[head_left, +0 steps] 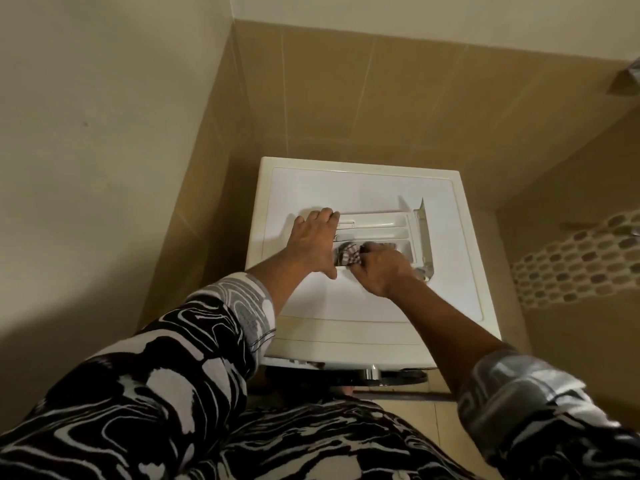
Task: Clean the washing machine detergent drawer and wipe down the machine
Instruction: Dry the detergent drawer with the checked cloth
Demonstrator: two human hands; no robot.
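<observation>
A white detergent drawer (384, 223) lies on top of the white washing machine (311, 188), its front panel at the right end. My left hand (313, 239) rests on the drawer's left end, fingers over the far edge and thumb against the near side. My right hand (382, 268) grips a checked dark and white cloth (348, 254) and presses it into the drawer's near compartment. The cloth hides part of that compartment.
The machine stands in a corner, with a cream wall at the left and tan tiles behind. A mosaic tile strip (571, 258) runs along the right wall. The machine's door rim and chrome handle (372, 372) show below its front edge.
</observation>
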